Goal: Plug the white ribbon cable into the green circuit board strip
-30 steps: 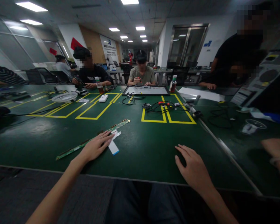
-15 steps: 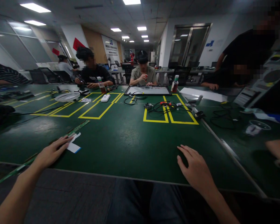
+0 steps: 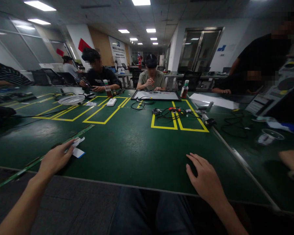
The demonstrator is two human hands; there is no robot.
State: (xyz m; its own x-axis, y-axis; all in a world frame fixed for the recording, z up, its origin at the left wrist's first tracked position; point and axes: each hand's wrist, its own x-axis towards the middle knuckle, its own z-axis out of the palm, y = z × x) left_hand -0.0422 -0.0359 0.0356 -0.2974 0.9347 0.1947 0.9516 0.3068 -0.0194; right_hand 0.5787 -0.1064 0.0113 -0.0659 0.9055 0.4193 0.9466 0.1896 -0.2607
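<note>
My left hand (image 3: 56,160) is over a long, narrow green circuit board strip (image 3: 85,130), its fingers drawn in around the strip's middle. The strip runs diagonally, and its near end juts past the table's front edge. A white flat ribbon cable (image 3: 78,152) with a blue-edged end lies against the strip, by my thumb and fingertips. The exact grip under the palm is hidden. My right hand (image 3: 205,178) rests on the green tabletop near the front edge, fingers stretched out, holding nothing.
Yellow tape outlines (image 3: 94,123) mark the green table. Black cables and a red-handled tool (image 3: 174,110) lie farther back. Two bottles flank a framed white panel (image 3: 156,95). Another person's forearm (image 3: 292,160) is at the right. Several people sit or stand around.
My left hand's fingers have drawn together around the strip, and its wrist has risen slightly. The strip's near end has shifted a little. My right hand stays where it was.
</note>
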